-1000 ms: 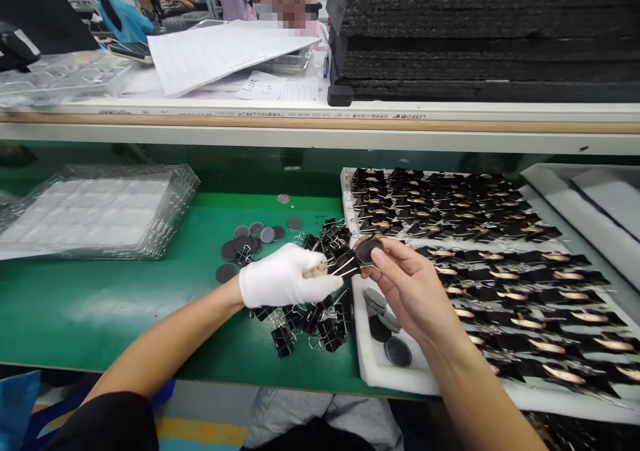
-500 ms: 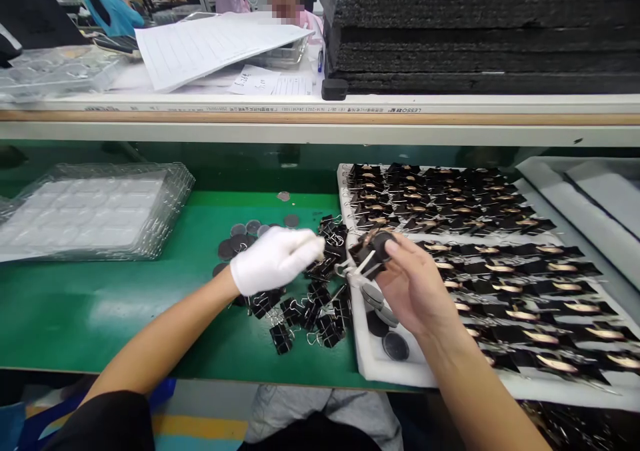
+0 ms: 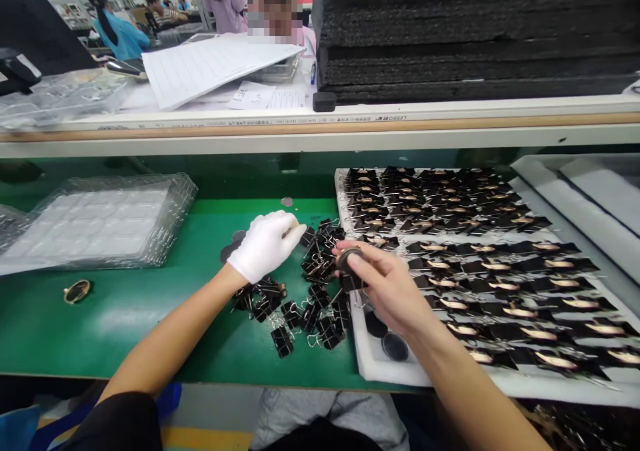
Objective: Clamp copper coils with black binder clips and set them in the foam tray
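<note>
My left hand [image 3: 266, 243] wears a white glove and hovers over the far edge of a heap of black binder clips [image 3: 305, 298] on the green bench; its fingers are curled with the fingertips pinched together near a clip. My bare right hand [image 3: 385, 284] pinches a dark round disc with a binder clip on it [image 3: 349, 264] just above the near-left corner of a white foam tray [image 3: 373, 364]. That tray holds rows of clipped black parts [image 3: 480, 251] and a few loose dark discs [image 3: 395, 346].
A stack of clear blister trays [image 3: 95, 221] lies on the left. A small brass ring [image 3: 77, 291] sits on the green mat. Loose grey discs [image 3: 235, 241] lie behind the clips. The shelf above carries papers [image 3: 215, 61] and black foam sheets [image 3: 475, 31]. People work beyond.
My left hand let go of the clipped disc and moved left and away over the clip heap. My right hand kept the clipped disc and lowered it toward the tray's corner.
</note>
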Demonstrator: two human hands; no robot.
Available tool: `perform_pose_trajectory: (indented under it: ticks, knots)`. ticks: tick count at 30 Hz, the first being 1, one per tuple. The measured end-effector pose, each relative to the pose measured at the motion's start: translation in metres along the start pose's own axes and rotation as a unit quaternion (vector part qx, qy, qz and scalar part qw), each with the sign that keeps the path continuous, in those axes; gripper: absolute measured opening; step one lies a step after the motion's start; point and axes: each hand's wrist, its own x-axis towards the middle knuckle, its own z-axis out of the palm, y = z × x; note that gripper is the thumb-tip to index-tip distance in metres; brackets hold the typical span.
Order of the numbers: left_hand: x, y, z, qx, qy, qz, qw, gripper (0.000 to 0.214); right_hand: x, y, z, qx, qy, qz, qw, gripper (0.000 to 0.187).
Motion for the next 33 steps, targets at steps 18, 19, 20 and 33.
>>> perform_pose_trajectory:
  ticks: [18,19,20,33]
  knots:
    - [0.021,0.088,-0.025,-0.401,0.135,-0.091,0.902,0.057,-0.012,0.01,0.036,-0.182,0.108,-0.331,0.92,0.026]
    - [0.022,0.089,-0.024,-0.402,0.143,-0.087,0.9,0.059,-0.011,0.009,0.036,-0.185,0.111,-0.33,0.919,0.025]
    - [0.023,0.089,-0.024,-0.404,0.152,-0.081,0.898,0.061,-0.011,0.009,0.036,-0.188,0.112,-0.331,0.918,0.025]
    - [0.034,0.066,-0.036,-0.446,0.222,-0.058,0.865,0.066,-0.014,0.011,0.033,-0.206,0.12,-0.271,0.933,0.023]
